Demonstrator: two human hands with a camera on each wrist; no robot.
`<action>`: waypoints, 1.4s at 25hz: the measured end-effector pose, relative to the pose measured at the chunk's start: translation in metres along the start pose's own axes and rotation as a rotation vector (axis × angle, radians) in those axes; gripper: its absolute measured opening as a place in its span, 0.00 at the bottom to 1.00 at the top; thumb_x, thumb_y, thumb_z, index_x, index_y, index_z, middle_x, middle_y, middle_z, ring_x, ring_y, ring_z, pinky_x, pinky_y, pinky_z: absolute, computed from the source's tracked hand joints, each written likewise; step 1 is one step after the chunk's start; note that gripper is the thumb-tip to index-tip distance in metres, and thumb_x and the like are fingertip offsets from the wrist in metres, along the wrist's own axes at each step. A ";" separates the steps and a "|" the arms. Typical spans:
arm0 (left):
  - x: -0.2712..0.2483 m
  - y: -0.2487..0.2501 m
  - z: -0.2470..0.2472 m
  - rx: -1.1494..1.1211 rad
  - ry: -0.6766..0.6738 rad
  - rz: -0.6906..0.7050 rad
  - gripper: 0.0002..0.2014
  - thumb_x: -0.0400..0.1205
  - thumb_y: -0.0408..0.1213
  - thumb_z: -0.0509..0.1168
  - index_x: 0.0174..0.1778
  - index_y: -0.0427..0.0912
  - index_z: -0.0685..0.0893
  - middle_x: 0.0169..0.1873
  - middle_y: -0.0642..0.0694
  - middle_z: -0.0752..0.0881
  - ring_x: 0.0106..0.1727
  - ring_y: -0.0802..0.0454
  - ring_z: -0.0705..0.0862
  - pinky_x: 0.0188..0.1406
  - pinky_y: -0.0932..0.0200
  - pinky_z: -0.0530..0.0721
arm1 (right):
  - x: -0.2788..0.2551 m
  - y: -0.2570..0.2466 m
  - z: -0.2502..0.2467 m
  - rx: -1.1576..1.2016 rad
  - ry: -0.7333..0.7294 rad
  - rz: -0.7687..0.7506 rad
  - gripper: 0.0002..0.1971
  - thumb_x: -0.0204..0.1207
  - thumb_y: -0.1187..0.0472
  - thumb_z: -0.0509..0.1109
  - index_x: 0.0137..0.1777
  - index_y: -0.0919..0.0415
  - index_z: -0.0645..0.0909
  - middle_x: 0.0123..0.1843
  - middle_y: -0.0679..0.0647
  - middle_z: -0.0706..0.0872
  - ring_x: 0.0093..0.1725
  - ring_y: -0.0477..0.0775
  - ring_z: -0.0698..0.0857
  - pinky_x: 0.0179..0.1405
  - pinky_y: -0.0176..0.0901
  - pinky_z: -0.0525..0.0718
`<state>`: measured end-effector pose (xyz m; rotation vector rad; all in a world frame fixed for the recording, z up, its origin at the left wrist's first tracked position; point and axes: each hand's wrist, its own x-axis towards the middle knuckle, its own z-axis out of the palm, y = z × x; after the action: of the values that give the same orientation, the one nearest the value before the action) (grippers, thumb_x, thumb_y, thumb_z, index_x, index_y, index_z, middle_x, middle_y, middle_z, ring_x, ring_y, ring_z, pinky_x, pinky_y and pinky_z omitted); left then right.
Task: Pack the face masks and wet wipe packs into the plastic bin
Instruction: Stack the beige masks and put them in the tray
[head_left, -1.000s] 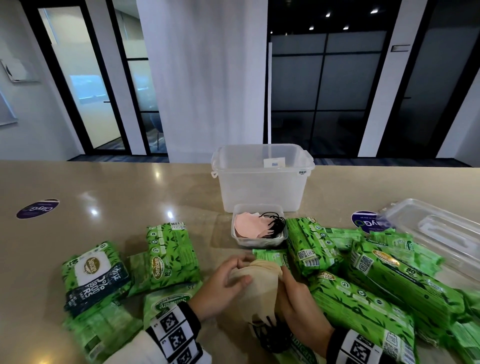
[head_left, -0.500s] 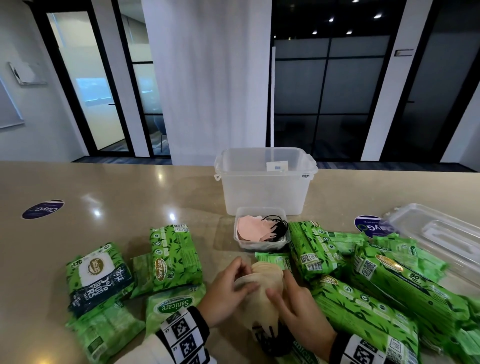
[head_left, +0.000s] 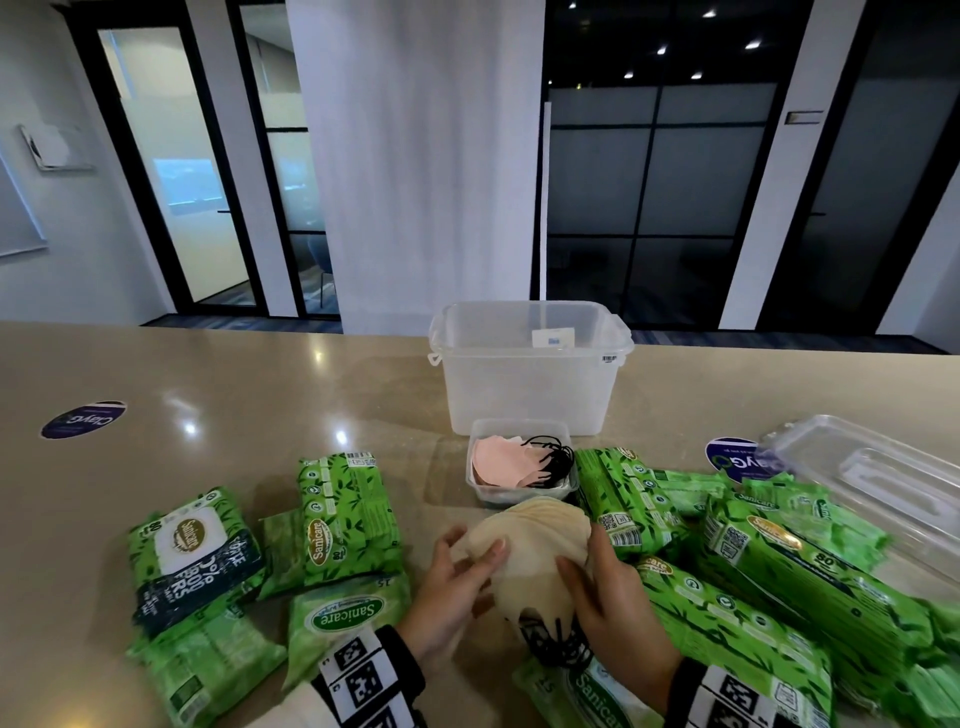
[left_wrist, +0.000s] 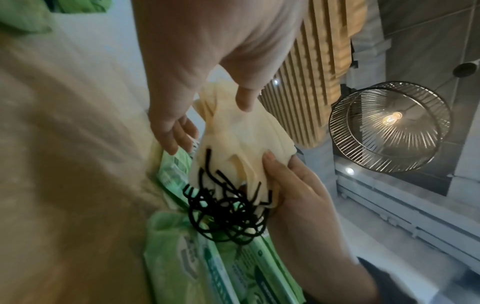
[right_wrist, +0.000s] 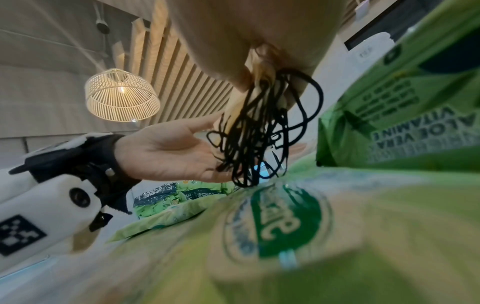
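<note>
I hold a stack of beige face masks (head_left: 535, 545) with black ear loops (head_left: 553, 642) in both hands, just above the table's near edge. My left hand (head_left: 457, 577) has its thumb on top and its fingers round the left side. From the right, my right hand (head_left: 608, 587) grips the stack's lower end. The loops (left_wrist: 228, 214) dangle over a green wet wipe pack (right_wrist: 285, 222). The clear plastic bin (head_left: 530, 384) stands open behind, apart from both hands. Green wet wipe packs (head_left: 348, 514) lie left, and more wet wipe packs (head_left: 779, 566) lie right.
A small clear tub (head_left: 483, 496) with pink masks (head_left: 498, 462) sits between my hands and the bin. The bin's clear lid (head_left: 883, 478) lies at the right. Round dark stickers (head_left: 83, 420) mark the beige tabletop. Bare table stretches at the far left.
The mask stack has tipped flatter and spread wider between my hands. My left thumb has slid onto its top. The right hand has shifted lower along its side.
</note>
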<state>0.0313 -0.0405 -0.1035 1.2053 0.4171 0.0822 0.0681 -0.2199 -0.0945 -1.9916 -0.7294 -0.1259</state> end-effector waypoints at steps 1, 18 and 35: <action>-0.001 -0.001 0.005 -0.070 -0.014 -0.044 0.28 0.74 0.39 0.74 0.68 0.47 0.71 0.56 0.40 0.87 0.58 0.42 0.86 0.57 0.44 0.85 | 0.001 -0.001 -0.001 0.007 -0.010 0.002 0.09 0.82 0.60 0.64 0.58 0.53 0.68 0.48 0.39 0.86 0.46 0.29 0.84 0.41 0.26 0.80; -0.003 0.014 0.004 0.304 -0.108 0.408 0.31 0.60 0.61 0.80 0.58 0.58 0.85 0.58 0.50 0.88 0.60 0.53 0.86 0.65 0.45 0.83 | 0.025 -0.003 -0.009 0.111 -0.104 0.015 0.15 0.76 0.54 0.73 0.63 0.46 0.80 0.56 0.32 0.87 0.58 0.32 0.84 0.58 0.32 0.81; 0.019 0.011 -0.019 0.395 -0.090 0.186 0.07 0.81 0.39 0.69 0.47 0.39 0.80 0.43 0.38 0.89 0.42 0.47 0.84 0.38 0.59 0.80 | 0.073 -0.019 -0.027 -0.017 -0.390 0.176 0.18 0.63 0.52 0.83 0.49 0.52 0.82 0.33 0.40 0.86 0.31 0.31 0.83 0.33 0.25 0.78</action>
<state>0.0440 -0.0145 -0.1040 1.6299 0.2469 0.1081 0.1223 -0.2037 -0.0380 -2.1116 -0.7917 0.3718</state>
